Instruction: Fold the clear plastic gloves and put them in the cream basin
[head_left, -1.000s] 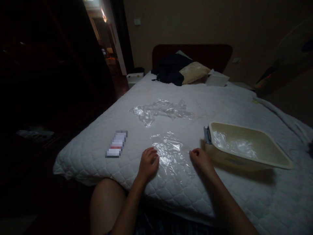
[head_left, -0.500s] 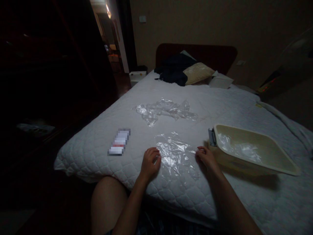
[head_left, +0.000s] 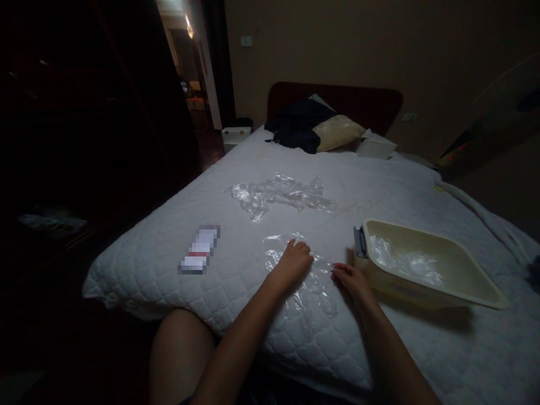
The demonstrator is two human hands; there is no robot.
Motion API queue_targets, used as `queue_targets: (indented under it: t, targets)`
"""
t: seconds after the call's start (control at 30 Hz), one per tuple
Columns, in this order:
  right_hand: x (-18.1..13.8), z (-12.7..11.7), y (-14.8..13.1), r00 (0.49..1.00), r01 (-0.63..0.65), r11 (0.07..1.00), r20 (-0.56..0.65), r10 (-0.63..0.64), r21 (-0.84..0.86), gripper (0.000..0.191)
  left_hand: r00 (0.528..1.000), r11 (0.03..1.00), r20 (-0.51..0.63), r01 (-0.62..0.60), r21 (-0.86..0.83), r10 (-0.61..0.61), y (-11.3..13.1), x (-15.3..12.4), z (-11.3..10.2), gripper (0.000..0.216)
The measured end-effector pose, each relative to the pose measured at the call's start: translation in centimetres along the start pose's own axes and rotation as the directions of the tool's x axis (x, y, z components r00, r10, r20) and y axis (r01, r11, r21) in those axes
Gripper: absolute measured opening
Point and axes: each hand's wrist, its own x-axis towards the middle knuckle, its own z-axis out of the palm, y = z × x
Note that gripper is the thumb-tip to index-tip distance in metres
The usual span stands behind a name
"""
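A clear, crinkled plastic bag (head_left: 276, 253) lies spread on the white quilted bed in front of me. My left hand (head_left: 296, 260) rests palm down across its middle, fingers extended and slightly bent, hiding part of the plastic. At the bag's right edge, my right hand (head_left: 349, 279) has thumb and fingers pinched together on the plastic. Farther up the bed is a second heap of clear plastic (head_left: 278, 194), rumpled and untouched. To the right of my right hand stands a cream plastic bin (head_left: 468, 270) with more clear plastic inside.
A blurred-out phone-shaped object (head_left: 199, 250) lies on the bed at left. Dark clothing (head_left: 295, 126), a beige pillow (head_left: 340, 133) and a white box (head_left: 375, 146) sit near the headboard (head_left: 371, 95). The bed's left edge borders a dark floor.
My left hand has moved right from the bag's left edge onto its middle. My right hand stays at the right edge. The view has shifted slightly.
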Motion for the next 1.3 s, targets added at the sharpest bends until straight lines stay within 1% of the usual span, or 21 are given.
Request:
queue_targets:
  t: [0.13,0.3,0.4,0.47,0.57,0.63,0.7,0.77,0.83,0.9,0.97,1.03,1.1,1.17,1.23,1.3]
  targets:
    - [-0.4,0.2,-0.6,1.000,0.008,0.999,-0.006,-0.008,0.035,0.030,0.999,0.999,0.036,0.002,0.047,-0.003,0.3,0.0,0.4,0.016]
    - [-0.4,0.8,-1.3,1.000,-0.003,0.998,0.020,0.001,0.070,0.030,1.000,1.000,0.018,0.016,0.011,-0.016,0.2,-0.3,0.6,0.014]
    - [-0.3,1.6,-1.7,0.998,0.016,0.996,0.059,-0.022,0.092,0.031,0.999,0.998,-0.034,0.034,-0.049,-0.036,-0.5,-0.6,0.9,0.017]
    - [-0.3,2.3,-2.2,0.993,0.024,0.996,0.110,-0.034,0.090,0.031,0.993,0.994,-0.086,0.068,-0.086,-0.075,-1.2,-0.9,0.9,0.022]
    - [-0.4,3.6,-2.9,0.978,0.034,0.999,0.202,-0.041,0.034,0.032,0.977,0.984,-0.157,0.127,-0.128,-0.147,-2.6,-1.7,0.3,0.023]
    - [-0.5,4.3,-3.1,0.966,0.050,0.998,0.257,-0.042,-0.025,0.032,0.957,0.973,-0.212,0.169,-0.155,-0.199,-3.6,-2.6,-0.5,0.025]
    - [-0.3,4.8,-3.1,0.953,0.073,0.994,0.300,-0.045,-0.082,0.033,0.922,0.957,-0.278,0.222,-0.186,-0.268,-4.6,-3.8,-1.1,0.027]
    - [-0.1,5.0,-3.0,0.943,0.116,0.985,0.325,-0.068,-0.130,0.033,0.882,0.934,-0.329,0.272,-0.230,-0.338,-5.6,-5.1,-1.3,0.031]
    - [0.3,5.2,-2.8,0.942,0.178,0.968,0.315,-0.115,-0.179,0.031,0.827,0.900,-0.379,0.314,-0.301,-0.415,-6.4,-6.4,-0.9,0.034]
    - [0.8,5.3,-2.4,0.943,0.252,0.942,0.274,-0.188,-0.222,0.030,0.770,0.863,-0.418,0.332,-0.381,-0.481,-6.9,-7.5,-0.1,0.035]
    - [1.4,5.5,-1.8,0.937,0.313,0.914,0.243,-0.252,-0.259,0.031,0.735,0.837,-0.432,0.348,-0.422,-0.523,-7.1,-8.1,0.6,0.033]
    - [1.9,5.7,-1.1,0.923,0.361,0.887,0.245,-0.297,-0.287,0.031,0.725,0.833,-0.435,0.362,-0.419,-0.534,-7.2,-8.4,1.1,0.031]
    - [2.2,5.8,-0.5,0.908,0.397,0.864,0.268,-0.321,-0.310,0.031,0.733,0.840,-0.431,0.371,-0.395,-0.526,-7.1,-8.4,1.4,0.030]
    - [2.0,5.7,-0.6,0.900,0.415,0.852,0.278,-0.335,-0.318,0.031,0.739,0.844,-0.425,0.379,-0.379,-0.523,-7.1,-8.4,1.4,0.029]
    - [1.5,5.3,-1.4,0.896,0.437,0.839,0.242,-0.373,-0.323,0.033,0.730,0.835,-0.422,0.389,-0.388,-0.537,-7.2,-8.3,1.5,0.028]
    - [0.9,4.7,-2.5,0.877,0.481,0.812,0.160,-0.453,-0.332,0.035,0.714,0.821,-0.423,0.401,-0.407,-0.558,-7.2,-8.3,1.5,0.028]
